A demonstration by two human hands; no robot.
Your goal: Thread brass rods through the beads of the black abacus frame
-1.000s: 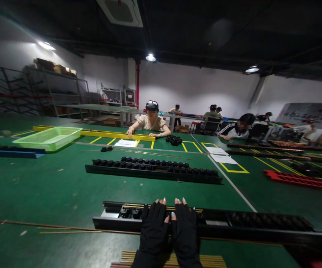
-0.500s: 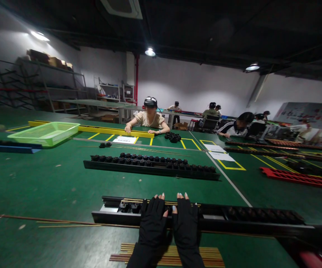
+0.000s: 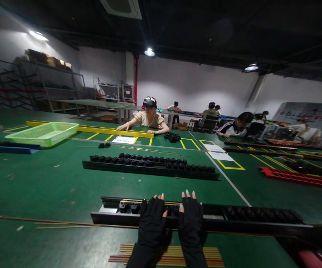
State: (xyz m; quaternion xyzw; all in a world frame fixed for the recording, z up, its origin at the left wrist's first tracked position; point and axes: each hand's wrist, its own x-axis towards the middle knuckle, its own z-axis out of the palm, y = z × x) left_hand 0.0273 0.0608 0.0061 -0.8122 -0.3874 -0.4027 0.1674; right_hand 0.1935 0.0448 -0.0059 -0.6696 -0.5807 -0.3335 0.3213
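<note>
Black fingerless sleeves cover both of my hands. My left hand (image 3: 153,215) lies over a long black channel (image 3: 116,218), its fingers stretched across to the far wall. To its right, my right hand (image 3: 190,214) rests over the same channel with fingers extended and slightly spread. Black roller-like blocks (image 3: 134,208) sit inside the channel on the left, and a longer row fills its right end. Thin brass-coloured rods (image 3: 130,201) run lengthwise along the blocks, under my left fingers. What lies directly beneath my palms is hidden. Several loose brass rods (image 3: 172,253) lie below my wrists.
Beyond my hands lies another black channel (image 3: 150,169) with blocks. A green basket (image 3: 42,136) stands left. Opposite, a co-worker (image 3: 149,118) touches a yellow channel (image 3: 116,131). A red slotted rail (image 3: 300,178) lies right. Long thin rods (image 3: 52,220) stretch along the table's left.
My right hand has shifted right along the channel, away from my left hand, and its fingers have spread. My left hand stays about where it was. The co-worker's hand opposite moved left.
</note>
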